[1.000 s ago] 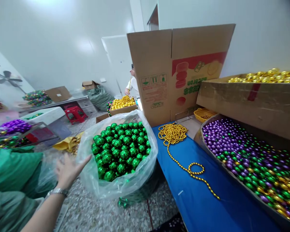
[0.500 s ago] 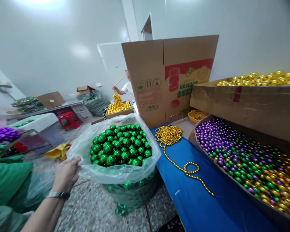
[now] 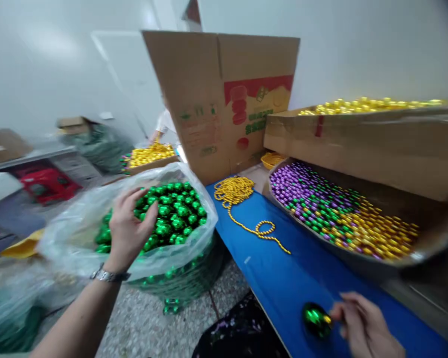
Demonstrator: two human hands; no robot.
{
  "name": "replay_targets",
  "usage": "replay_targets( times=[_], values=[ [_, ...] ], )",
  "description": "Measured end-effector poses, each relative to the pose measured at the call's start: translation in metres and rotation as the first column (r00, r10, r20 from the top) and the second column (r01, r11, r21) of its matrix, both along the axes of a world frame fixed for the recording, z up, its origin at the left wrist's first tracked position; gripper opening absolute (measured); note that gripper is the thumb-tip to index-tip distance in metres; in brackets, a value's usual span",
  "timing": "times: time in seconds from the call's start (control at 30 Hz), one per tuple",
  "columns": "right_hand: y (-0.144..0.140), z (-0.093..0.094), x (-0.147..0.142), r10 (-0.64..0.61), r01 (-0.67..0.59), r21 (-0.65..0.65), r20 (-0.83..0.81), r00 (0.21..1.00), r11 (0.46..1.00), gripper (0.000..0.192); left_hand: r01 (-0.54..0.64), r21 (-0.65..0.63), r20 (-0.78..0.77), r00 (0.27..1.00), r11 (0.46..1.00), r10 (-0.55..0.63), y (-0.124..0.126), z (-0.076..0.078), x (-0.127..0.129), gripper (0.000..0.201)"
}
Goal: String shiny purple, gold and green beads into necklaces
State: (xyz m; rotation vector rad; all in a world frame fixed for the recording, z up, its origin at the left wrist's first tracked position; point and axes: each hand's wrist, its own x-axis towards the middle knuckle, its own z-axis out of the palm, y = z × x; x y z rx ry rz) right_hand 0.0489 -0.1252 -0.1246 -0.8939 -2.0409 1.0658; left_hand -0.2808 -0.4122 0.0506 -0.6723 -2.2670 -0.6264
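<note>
My left hand [image 3: 130, 223] reaches over the shiny green balls [image 3: 177, 214] heaped in a clear plastic bag [image 3: 159, 268]. Its fingers are spread, with the thumb apart; whether the fingertips touch the balls I cannot tell. At the lower right, my right hand [image 3: 366, 325] is blurred, its fingertips pinched at the right side of a larger-looking green ball [image 3: 315, 319]. A small gold spot shows where fingers and ball meet. Under them is the blue table cover [image 3: 276, 283]. A gold bead string [image 3: 234, 190] lies coiled farther back, one end trailing forward.
A big cardboard box [image 3: 194, 114] stands behind the gold string. To the right, a carton [image 3: 362, 144] of gold beads sits above a bin of purple, green and gold beads [image 3: 332, 209]. A co-worker's sleeve [image 3: 167, 124] shows beyond a box of gold beads [image 3: 151, 155].
My left hand has let go of the bag's rim and moved over the green balls. My right hand and a green ball have come into view. The view has turned right.
</note>
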Motion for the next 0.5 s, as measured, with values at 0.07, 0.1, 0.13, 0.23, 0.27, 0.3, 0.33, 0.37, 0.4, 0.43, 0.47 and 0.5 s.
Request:
replay_targets(
  times=[0.07, 0.1, 0.13, 0.23, 0.27, 0.3, 0.33, 0.37, 0.4, 0.43, 0.47, 0.5],
  values=[
    [0.004, 0.021, -0.003, 0.052, -0.050, -0.079, 0.017, 0.999, 0.996, 0.024, 0.376, 0.035, 0.181, 0.909, 0.926, -0.376, 0.062, -0.011, 0.025, 0.034],
    [0.007, 0.032, -0.004, 0.086, -0.085, -0.071, 0.009, 0.996, 0.994, 0.025, 0.538, 0.087, 0.306, 0.786, 0.838, -0.537, 0.093, -0.019, 0.041, 0.031],
    [0.012, 0.042, -0.004, 0.108, -0.108, -0.067, 0.002, 0.994, 0.992, 0.026, 0.668, 0.158, 0.435, 0.614, 0.727, -0.658, 0.121, -0.028, 0.058, 0.029],
    [0.025, 0.066, 0.000, 0.189, -0.189, -0.076, -0.008, 0.982, 0.979, 0.025, 0.842, 0.382, 0.690, 0.014, 0.380, -0.723, 0.191, -0.060, 0.115, 0.028],
    [0.028, 0.071, 0.004, 0.213, -0.213, -0.063, -0.004, 0.977, 0.975, 0.025, 0.856, 0.433, 0.712, -0.132, 0.283, -0.690, 0.209, -0.071, 0.133, 0.030],
    [0.030, 0.074, 0.009, 0.226, -0.226, -0.049, 0.002, 0.974, 0.973, 0.025, 0.862, 0.471, 0.716, -0.248, 0.189, -0.653, 0.224, -0.082, 0.148, 0.034],
    [0.031, 0.076, 0.013, 0.229, -0.229, -0.037, 0.009, 0.973, 0.973, 0.025, 0.868, 0.487, 0.711, -0.328, 0.099, -0.622, 0.237, -0.092, 0.160, 0.037],
    [0.032, 0.077, 0.018, 0.221, -0.220, -0.029, 0.015, 0.975, 0.975, 0.025, 0.879, 0.476, 0.710, -0.368, 0.024, -0.601, 0.248, -0.102, 0.170, 0.036],
    [0.032, 0.077, 0.022, 0.202, -0.201, -0.028, 0.016, 0.979, 0.979, 0.026, 0.892, 0.450, 0.712, -0.384, -0.038, -0.588, 0.257, -0.111, 0.179, 0.034],
    [0.031, 0.076, 0.025, 0.177, -0.177, -0.031, 0.015, 0.984, 0.984, 0.026, 0.906, 0.414, 0.718, -0.382, -0.085, -0.582, 0.264, -0.120, 0.185, 0.030],
    [0.030, 0.075, 0.027, 0.155, -0.154, -0.036, 0.015, 0.988, 0.987, 0.026, 0.920, 0.375, 0.725, -0.369, -0.117, -0.582, 0.270, -0.128, 0.190, 0.026],
    [0.029, 0.073, 0.029, 0.132, -0.131, -0.045, 0.014, 0.991, 0.990, 0.026, 0.928, 0.343, 0.730, -0.359, -0.142, -0.581, 0.274, -0.136, 0.194, 0.022]
  ],
)
